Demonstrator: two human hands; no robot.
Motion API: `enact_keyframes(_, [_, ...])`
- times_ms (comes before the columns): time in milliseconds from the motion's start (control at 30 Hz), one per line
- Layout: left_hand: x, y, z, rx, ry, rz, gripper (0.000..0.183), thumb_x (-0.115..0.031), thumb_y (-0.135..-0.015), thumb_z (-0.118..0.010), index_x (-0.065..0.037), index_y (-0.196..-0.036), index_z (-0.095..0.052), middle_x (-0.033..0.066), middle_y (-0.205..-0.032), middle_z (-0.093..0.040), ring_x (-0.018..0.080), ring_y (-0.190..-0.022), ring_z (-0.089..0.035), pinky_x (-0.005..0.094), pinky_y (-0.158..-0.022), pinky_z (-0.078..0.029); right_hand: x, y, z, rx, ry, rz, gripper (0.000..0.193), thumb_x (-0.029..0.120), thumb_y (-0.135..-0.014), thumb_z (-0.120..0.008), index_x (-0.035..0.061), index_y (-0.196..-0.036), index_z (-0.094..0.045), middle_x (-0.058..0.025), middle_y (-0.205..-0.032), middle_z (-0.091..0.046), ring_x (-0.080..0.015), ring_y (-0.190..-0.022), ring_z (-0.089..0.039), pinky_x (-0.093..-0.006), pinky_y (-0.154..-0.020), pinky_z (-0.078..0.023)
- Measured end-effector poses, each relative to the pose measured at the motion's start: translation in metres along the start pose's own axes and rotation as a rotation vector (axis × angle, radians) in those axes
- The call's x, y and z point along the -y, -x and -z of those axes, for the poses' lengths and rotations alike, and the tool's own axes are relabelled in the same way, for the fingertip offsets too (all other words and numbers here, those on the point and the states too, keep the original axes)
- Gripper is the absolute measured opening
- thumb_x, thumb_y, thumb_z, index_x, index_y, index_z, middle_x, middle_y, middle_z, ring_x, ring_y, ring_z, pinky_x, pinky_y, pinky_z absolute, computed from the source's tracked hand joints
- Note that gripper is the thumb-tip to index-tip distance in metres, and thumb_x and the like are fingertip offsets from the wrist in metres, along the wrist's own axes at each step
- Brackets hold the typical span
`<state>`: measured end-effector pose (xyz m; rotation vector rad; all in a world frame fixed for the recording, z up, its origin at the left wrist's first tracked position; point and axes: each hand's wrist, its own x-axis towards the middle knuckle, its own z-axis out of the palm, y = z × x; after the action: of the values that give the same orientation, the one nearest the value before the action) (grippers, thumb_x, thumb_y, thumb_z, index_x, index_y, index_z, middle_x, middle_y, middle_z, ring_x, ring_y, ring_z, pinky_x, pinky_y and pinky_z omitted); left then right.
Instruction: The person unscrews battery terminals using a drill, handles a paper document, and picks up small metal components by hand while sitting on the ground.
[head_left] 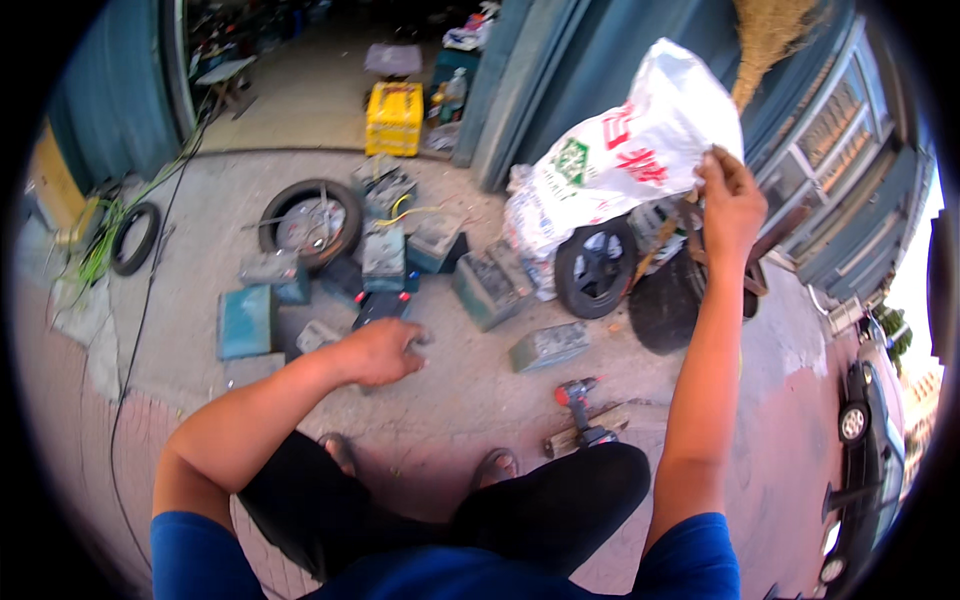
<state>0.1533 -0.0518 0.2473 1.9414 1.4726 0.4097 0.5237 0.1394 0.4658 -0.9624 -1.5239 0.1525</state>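
My right hand point(733, 200) is raised at the right, thumb and fingers pinching the edge of a white woven plastic sack point(570, 205) with red and green print. The sack slants from my fingers down to the ground beside a black wheel point(596, 268). Low over the ground, my left hand point(385, 352) is half curled, a gap showing between thumb and fingers, and nothing visible in it. Nearest to it are a dark battery with red terminal caps point(380, 305) and several dusty teal batteries, one a teal block point(247, 322) at the left.
A red-and-black cordless drill point(580, 408) stands near my right knee by a wooden piece point(563, 440). A tyre point(312, 222) lies behind the batteries. A yellow crate point(395, 120) sits at the doorway. Cables point(150, 290) cross the ground at left. A black tub point(668, 305) stands at right.
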Motion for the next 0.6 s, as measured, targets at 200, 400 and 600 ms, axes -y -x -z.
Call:
enact_keyframes(200, [0.023,0.009,0.013,-0.150,0.193,0.153,0.044,-0.019,-0.097,-0.071,0.003,-0.134,-0.065,0.0197,-0.112,-0.076,0.0232,-0.103,-0.073,0.0368,-0.090,-0.056,-0.094,0.136,-0.070,0.460,0.095,-0.170,0.032,0.018,-0.092,-0.078,0.0009,-0.119,-0.076,-0.0151,-0.098,-0.079,-0.0188,-0.085,-0.074,-0.0330,-0.078,-0.058])
enact_keyframes(400, [0.022,0.019,0.024,-0.207,0.382,0.250,0.043,-0.015,-0.097,-0.071,0.004,-0.134,-0.066,0.0153,-0.112,-0.075,0.0169,-0.100,-0.069,0.0340,-0.090,-0.055,-0.142,0.195,-0.078,0.727,0.361,-0.234,0.043,0.023,-0.088,-0.081,0.0027,-0.125,-0.073,-0.0199,-0.113,-0.078,-0.0318,-0.101,-0.078,-0.0403,-0.090,-0.059])
enact_keyframes(600, [0.017,0.020,0.027,-0.202,0.349,0.256,0.039,-0.015,-0.096,-0.070,0.004,-0.130,-0.068,0.0145,-0.115,-0.074,0.0168,-0.103,-0.067,0.0347,-0.092,-0.053,-0.196,0.213,-0.074,0.791,0.457,-0.346,0.050,0.028,-0.086,-0.082,0.0019,-0.128,-0.072,-0.0215,-0.119,-0.076,-0.0321,-0.110,-0.075,-0.0413,-0.097,-0.057])
